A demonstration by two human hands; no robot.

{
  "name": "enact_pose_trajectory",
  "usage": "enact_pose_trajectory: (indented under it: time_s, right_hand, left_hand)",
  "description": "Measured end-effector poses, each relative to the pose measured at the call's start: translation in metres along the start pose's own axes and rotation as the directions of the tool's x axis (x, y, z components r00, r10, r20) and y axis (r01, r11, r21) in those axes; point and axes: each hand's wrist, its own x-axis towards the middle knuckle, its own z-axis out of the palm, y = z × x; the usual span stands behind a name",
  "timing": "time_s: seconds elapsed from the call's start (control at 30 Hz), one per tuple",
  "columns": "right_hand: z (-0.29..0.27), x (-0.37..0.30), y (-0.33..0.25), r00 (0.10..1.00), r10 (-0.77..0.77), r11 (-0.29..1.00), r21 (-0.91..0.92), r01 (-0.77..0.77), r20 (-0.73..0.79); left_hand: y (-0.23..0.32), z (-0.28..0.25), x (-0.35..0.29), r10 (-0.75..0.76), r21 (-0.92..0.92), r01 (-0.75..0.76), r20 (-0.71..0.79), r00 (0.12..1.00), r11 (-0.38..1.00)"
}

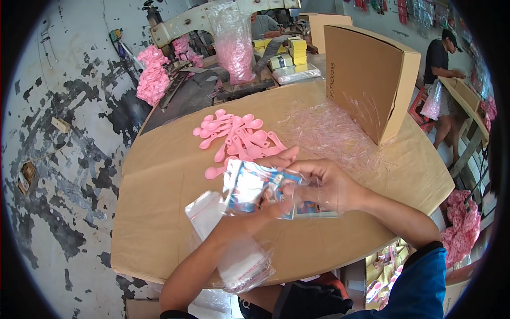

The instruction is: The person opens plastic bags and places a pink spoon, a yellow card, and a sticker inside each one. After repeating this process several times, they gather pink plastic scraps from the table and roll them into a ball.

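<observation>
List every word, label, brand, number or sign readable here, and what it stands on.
Large cardboard box: one line of dark characters on its broad side, legible, not copied here.
Blue printed cards: print too small and blurred to read.
Clear plastic sleeves: fine reddish print, too small to read.
Carton at lower right: print too small to read.
Dark shorts: a pale mark, unclear.

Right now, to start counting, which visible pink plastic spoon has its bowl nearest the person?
The pink plastic spoon whose bowl lies just left of the glossy blue printed packets; other visible bowls lie farther back.
</observation>
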Motion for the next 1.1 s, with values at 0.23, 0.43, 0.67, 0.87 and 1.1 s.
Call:
enact_pose_trajectory:
  time_s: [0.23,0.43,0.67,0.87,1.1]
  right_hand:
    - [-0.036,0.003,0.0,0.991,-0.095,0.976,0.206,0.073,0.098]
    - [-0.05,0.012,-0.004,0.984,-0.176,0.951,-0.253,0.179,0.038]
    - [-0.077,0.05,-0.007,0.953,-0.29,0.788,-0.587,0.187,-0.086]
    - [-0.07,0.09,0.031,0.916,-0.159,0.034,-0.925,0.378,0.369]
    - [-0.086,0.095,0.005,0.906,-0.403,0.728,-0.556,0.402,0.127]
  left_hand:
    - [0.01,-0.023,-0.002,-0.076,-0.047,0.063,-0.401,0.913,0.997]
    - [0.016,-0.05,0.002,0.321,0.318,-0.254,-0.179,0.93,0.913]
    - [0.022,-0.093,0.012,0.424,0.133,-0.412,-0.455,0.783,0.902]
    - [0.019,-0.081,0.01,0.319,0.158,-0.278,-0.407,0.856,0.947]
    - [0.013,-0.087,0.013,0.336,0.189,-0.282,-0.384,0.86,0.94]
